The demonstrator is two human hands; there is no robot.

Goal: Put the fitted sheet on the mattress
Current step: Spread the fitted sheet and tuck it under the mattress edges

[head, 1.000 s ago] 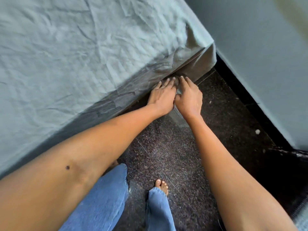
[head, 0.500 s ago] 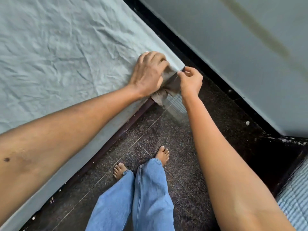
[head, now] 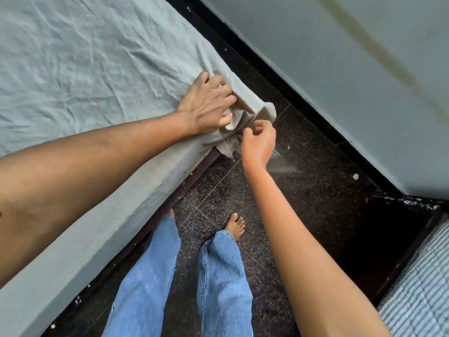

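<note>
My left hand [head: 209, 103] is clamping down on a bunched wad of the fitted sheet [head: 85, 69] right at the mattress [head: 73, 251] corner, fingers curled over it and thumb pressing into the folds. My right hand [head: 258, 139] is hovering just beside it with curled fingers at the loose flap hanging off the corner, but honestly I can't tell if it's actually pinching the fabric. The sheet is lying wrinkled across the top and draping down the near side, above the dark bed frame [head: 194, 171]. I'm standing barefoot in jeans [head: 218, 276] on a speckled dark floor [head: 303, 178], with the wall [head: 340, 69] close by.
</note>
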